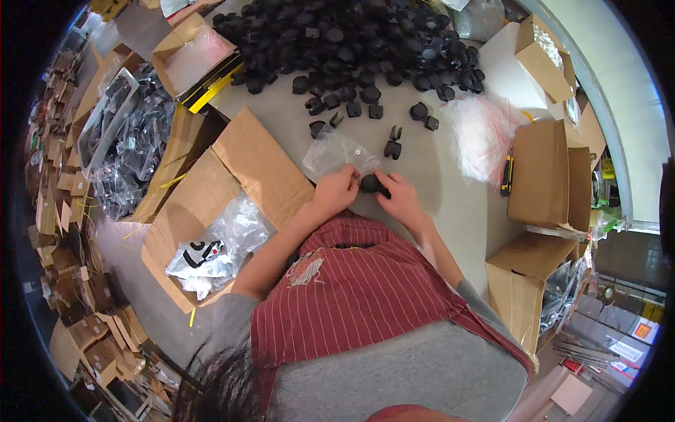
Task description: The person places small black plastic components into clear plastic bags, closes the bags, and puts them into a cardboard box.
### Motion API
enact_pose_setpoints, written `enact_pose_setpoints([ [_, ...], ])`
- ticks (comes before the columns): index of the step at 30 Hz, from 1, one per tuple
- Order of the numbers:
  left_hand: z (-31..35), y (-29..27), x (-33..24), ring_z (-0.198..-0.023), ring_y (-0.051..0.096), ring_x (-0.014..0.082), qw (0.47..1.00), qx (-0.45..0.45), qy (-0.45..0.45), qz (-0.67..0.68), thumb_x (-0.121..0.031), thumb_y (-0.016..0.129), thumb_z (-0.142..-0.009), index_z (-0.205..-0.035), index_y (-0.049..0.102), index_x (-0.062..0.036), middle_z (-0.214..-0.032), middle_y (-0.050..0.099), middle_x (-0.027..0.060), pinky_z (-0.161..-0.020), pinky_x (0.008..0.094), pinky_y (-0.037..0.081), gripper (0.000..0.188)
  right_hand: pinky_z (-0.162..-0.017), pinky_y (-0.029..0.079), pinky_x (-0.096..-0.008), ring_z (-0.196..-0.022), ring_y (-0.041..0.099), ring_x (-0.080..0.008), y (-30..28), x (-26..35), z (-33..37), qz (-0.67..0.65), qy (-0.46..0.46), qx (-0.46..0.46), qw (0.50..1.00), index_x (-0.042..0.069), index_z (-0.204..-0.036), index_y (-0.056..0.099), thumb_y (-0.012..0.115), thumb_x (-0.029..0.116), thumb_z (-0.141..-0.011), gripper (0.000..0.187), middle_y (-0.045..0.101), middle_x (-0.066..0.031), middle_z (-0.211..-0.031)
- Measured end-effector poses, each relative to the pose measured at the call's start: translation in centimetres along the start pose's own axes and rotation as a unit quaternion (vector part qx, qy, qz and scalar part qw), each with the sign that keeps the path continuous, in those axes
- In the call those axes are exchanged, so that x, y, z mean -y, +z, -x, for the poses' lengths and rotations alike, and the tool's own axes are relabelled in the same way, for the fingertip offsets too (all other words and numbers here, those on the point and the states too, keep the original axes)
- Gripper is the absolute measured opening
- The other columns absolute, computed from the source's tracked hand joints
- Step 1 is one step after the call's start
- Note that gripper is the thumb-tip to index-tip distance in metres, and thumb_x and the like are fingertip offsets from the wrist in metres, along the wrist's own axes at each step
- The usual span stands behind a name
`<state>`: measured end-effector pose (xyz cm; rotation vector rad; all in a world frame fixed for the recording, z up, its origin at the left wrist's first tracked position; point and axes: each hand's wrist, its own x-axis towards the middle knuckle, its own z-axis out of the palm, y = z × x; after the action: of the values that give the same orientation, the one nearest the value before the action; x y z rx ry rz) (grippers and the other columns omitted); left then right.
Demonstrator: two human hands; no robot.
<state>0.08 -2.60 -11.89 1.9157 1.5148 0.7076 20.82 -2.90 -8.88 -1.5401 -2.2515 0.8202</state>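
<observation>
My left hand (337, 188) pinches the near edge of a clear plastic bag (336, 151), which lies spread on the pale tabletop. Close beside it, my right hand (403, 200) grips a small round black plastic part (370, 183) at the bag's near right corner. Whether any of the part sits inside the bag, I cannot tell. Just beyond my right hand lies a black clip-like piece (393, 143) with two prongs. A large heap of similar black parts (344, 42) covers the far side of the table, with several loose ones scattered in front.
An open carton (264, 169) holding crumpled plastic bags is at my left. Behind it stands a box of bagged black parts (133, 144). Clear bags (485, 133) are piled at the right, near a brown carton (540, 176) and a yellow-black cutter (507, 176). Another carton (517, 278) stands nearer me.
</observation>
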Motion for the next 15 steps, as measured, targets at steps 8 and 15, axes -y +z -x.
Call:
enact_pose_setpoints([
  [8,0.0,-0.4,-1.3,-0.067,0.065,0.0337,0.978,-0.066,0.153,-0.123,-0.014,0.060,-0.087,-0.121,0.055,-0.0098,-0.077,0.065,0.0133,-0.057,0.0438,0.051,0.034,-0.076,0.052,-0.0414,-0.083,0.065,-0.0341,0.1,0.8,-0.9,-0.128,0.149,-0.019,0.980,0.007,-0.122,0.058,0.071,0.021,-0.080,0.047,0.068,-0.0142,-0.100],
  [15,0.5,-0.9,-1.5,-0.065,0.064,0.0313,0.981,-0.093,0.114,-0.124,-0.013,0.062,-0.085,-0.119,0.061,-0.0128,-0.076,0.065,0.0111,-0.056,0.0423,0.051,0.034,-0.083,0.051,-0.0402,-0.097,0.060,-0.0338,0.2,0.4,-0.2,-0.059,-0.065,-0.095,0.992,0.006,-0.117,0.062,0.064,0.006,-0.076,0.041,0.065,-0.0131,-0.110],
])
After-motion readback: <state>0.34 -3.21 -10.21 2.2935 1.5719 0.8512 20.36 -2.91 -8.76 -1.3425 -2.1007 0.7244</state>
